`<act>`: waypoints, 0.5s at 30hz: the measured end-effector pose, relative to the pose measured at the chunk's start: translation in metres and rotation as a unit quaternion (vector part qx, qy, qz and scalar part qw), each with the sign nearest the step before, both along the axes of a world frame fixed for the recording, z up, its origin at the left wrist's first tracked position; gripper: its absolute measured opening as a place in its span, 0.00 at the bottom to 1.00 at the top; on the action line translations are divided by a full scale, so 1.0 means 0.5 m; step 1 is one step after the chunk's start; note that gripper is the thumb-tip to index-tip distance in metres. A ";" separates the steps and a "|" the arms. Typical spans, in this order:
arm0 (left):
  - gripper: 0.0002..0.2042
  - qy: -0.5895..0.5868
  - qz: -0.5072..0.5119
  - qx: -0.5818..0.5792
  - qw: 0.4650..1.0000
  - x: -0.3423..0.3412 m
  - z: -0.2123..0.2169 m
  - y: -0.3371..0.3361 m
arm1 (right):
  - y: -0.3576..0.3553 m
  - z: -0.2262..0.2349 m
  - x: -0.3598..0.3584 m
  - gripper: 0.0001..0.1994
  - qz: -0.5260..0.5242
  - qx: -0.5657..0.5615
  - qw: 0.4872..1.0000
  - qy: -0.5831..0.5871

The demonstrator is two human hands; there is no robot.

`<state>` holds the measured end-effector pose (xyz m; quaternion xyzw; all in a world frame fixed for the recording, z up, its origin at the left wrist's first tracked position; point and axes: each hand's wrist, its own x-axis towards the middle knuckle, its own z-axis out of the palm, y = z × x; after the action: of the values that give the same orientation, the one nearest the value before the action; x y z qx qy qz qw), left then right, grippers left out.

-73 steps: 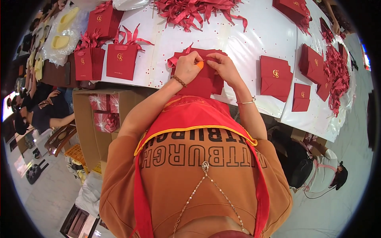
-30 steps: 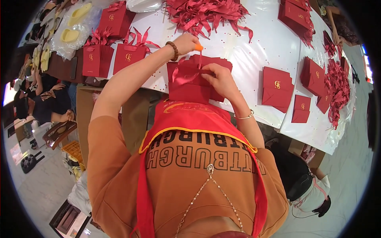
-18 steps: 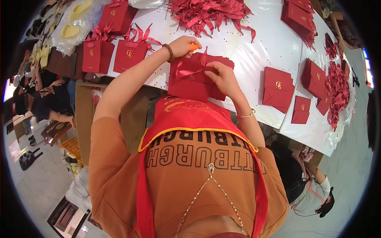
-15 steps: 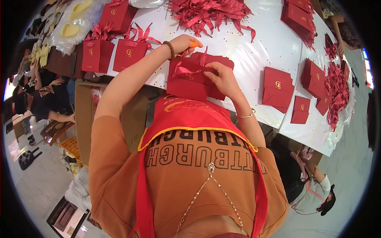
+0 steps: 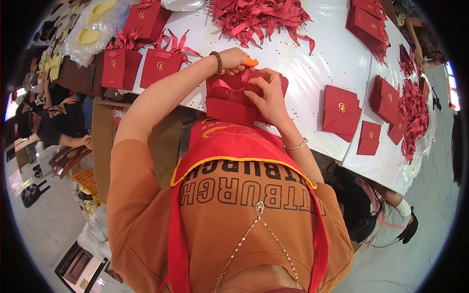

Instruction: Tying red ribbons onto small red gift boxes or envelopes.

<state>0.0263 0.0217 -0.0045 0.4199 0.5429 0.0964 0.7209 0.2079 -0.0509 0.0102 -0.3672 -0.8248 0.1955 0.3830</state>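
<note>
My left arm is stretched up, and my left hand (image 5: 234,59), with one orange finger cover (image 5: 251,63), is curled nearly closed; I can't tell if it has the shiny red ribbon (image 5: 224,84). The red bag (image 5: 229,110) lies before my tummy. My right hand (image 5: 267,95) is half open over it, fingers bent; I can't tell if they pinch anything. Three bunches of bags (image 5: 159,68) stand left. The bag sits at the table's near edge; white table (image 5: 305,80) shows between it and one stack (image 5: 342,110) on the right.
</note>
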 end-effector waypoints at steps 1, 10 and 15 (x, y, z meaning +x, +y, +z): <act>0.19 -0.002 -0.005 0.003 1.000 0.000 0.002 -0.002 | -0.008 -0.011 -0.003 0.12 0.017 -0.177 0.983 0.043; 0.15 0.175 0.130 0.301 0.928 -0.038 0.031 0.059 | -0.011 0.010 -0.002 0.16 0.050 -0.414 0.906 0.072; 0.10 -0.046 0.360 0.241 0.900 -0.081 0.056 0.030 | -0.012 -0.038 0.005 0.16 0.049 -0.503 0.814 0.286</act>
<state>-0.0141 0.0366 0.0238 0.3518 0.5835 0.4965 0.5379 0.2102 -0.0570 -0.0090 -0.3958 -0.4814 0.6978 0.3530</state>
